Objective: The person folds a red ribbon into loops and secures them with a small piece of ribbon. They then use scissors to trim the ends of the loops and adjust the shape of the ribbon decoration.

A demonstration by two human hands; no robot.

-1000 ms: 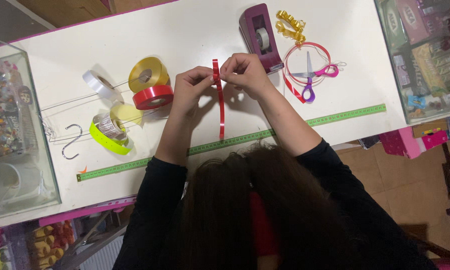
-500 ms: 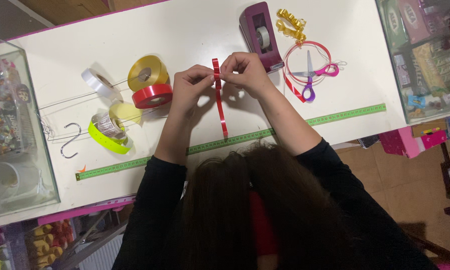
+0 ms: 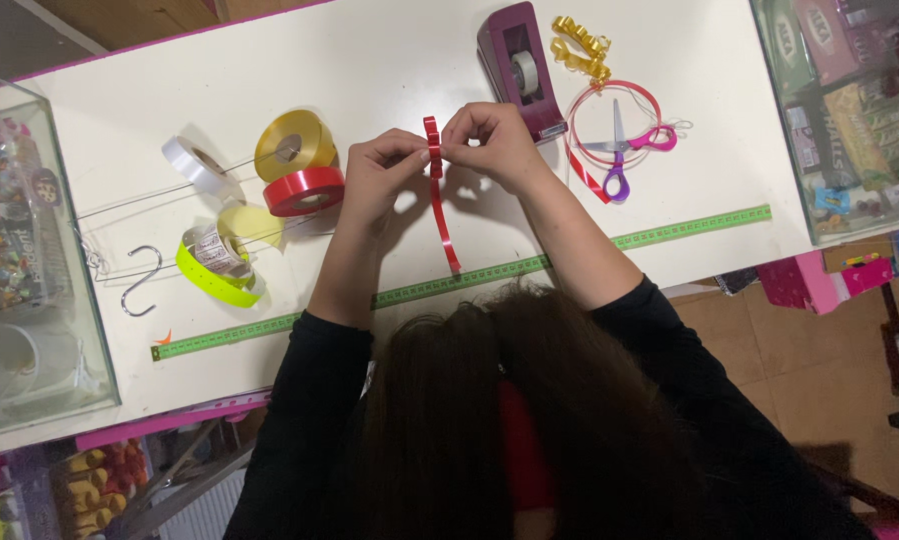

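Over the white table (image 3: 389,60), left hand (image 3: 384,175) and right hand (image 3: 494,145) pinch a red ribbon (image 3: 439,200).

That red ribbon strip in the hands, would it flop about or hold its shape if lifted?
Probably floppy: the red ribbon strip is thin and hangs from where the left hand and right hand pinch it. It looks glossy, so likely slippery. Being so narrow, it is probably very light and would shift at a nudge.

I see ribbon spools (image 3: 294,165) left of my hands, tape dispenser (image 3: 517,65) and scissors (image 3: 621,150) right, measuring tape (image 3: 449,285) nearest me.
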